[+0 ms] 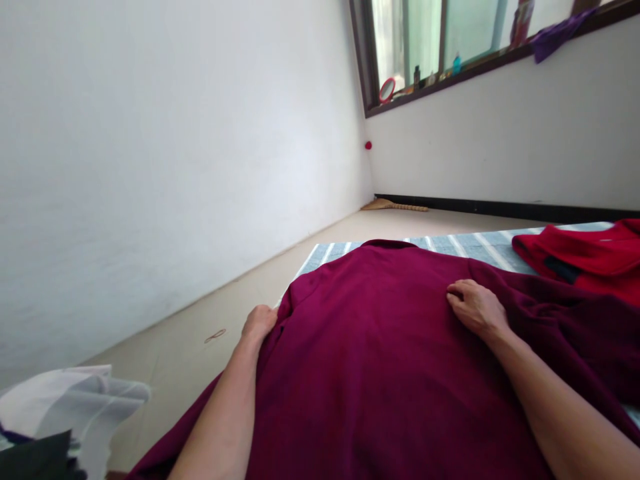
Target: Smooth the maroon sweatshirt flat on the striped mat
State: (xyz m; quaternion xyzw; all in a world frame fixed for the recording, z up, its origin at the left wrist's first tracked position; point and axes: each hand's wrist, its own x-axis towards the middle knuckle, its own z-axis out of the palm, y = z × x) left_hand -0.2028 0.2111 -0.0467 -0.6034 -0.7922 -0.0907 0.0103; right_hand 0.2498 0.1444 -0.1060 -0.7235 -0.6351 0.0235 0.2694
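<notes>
A: Far left, pale fabric (75, 400) sits beside a dark cloth (40, 457), and there's a thin loop (216, 336) on the floor (185, 367)!
B: Now the left hand (260, 323), closed around the edge of the maroon garment (375, 347)!
A: And that garment spreads wide across the centre, collar at the far end, lying over a blue-and-white striped cloth (493, 250).
B: Beyond it, the broom (395, 205) lies by the wall. Who's next?
A: The right hand (477, 308), resting on top of the garment, fingers curled! Pinching fabric? Can't tell from here.
B: And far right, red clothing (590, 257), bunched near the maroon sleeve!
</notes>
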